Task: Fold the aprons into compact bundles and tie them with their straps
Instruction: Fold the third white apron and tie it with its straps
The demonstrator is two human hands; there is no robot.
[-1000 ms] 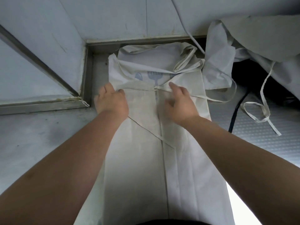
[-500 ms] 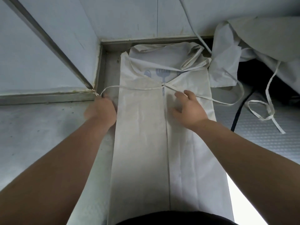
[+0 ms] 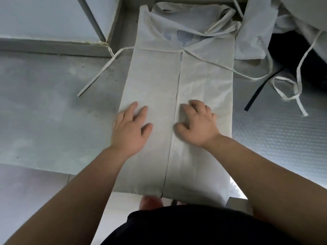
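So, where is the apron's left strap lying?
In the head view, the left strap lies loose on the grey table, left of the folded apron and beyond the left hand.

1. You stand at a smudged grey worktop (image 3: pixel 53 103), with a pale floor (image 3: pixel 26 191) below its near edge.
2. On your right the surface is embossed metal (image 3: pixel 283 147), and a black strip (image 3: pixel 258 93) lies slanted there.
3. Pale wall panels (image 3: pixel 44 15) rise behind a metal rail (image 3: pixel 53 47).
4. Your dark clothing (image 3: pixel 185 227) fills the bottom edge.
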